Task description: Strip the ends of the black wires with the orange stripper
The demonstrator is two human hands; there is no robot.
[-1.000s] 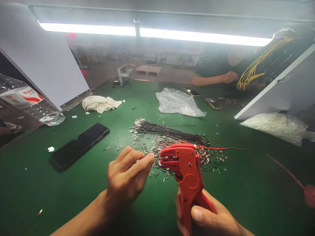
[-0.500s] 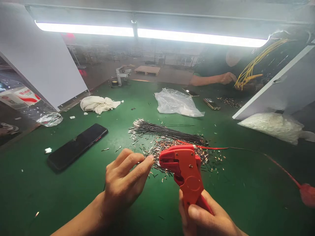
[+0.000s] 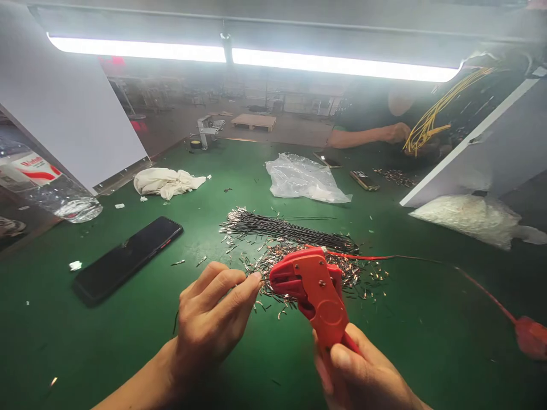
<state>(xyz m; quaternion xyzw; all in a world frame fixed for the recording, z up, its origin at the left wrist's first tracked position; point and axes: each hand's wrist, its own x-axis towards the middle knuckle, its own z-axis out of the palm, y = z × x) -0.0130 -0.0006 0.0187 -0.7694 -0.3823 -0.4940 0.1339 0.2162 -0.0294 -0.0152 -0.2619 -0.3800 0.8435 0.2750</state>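
My left hand (image 3: 217, 313) pinches a thin black wire (image 3: 175, 322), whose loose end shows by the wrist. The wire's other end reaches the jaws of a red wire stripper (image 3: 316, 290); whether it sits between them I cannot tell. Wrapped round the stripper's handles is my right hand (image 3: 363, 364). Beneath and behind the tool lies a heap of wire scraps (image 3: 273, 259), dark with coppery bits. A bundle of black wires (image 3: 286, 228) with metal-tipped ends stretches just beyond the heap.
A black phone (image 3: 128, 256) lies at left, near a white cloth (image 3: 168, 182) and a plastic bottle (image 3: 47, 182). Clear plastic bags (image 3: 303, 176) rest farther back and at right. A red cord (image 3: 371, 257) runs rightward. Across the table, a person's hands hold yellow wires (image 3: 427, 128).
The stripper has shifted slightly left and its handles are squeezed closer, with its head tilted. My left hand has moved a little left, and the whole view has slid slightly.
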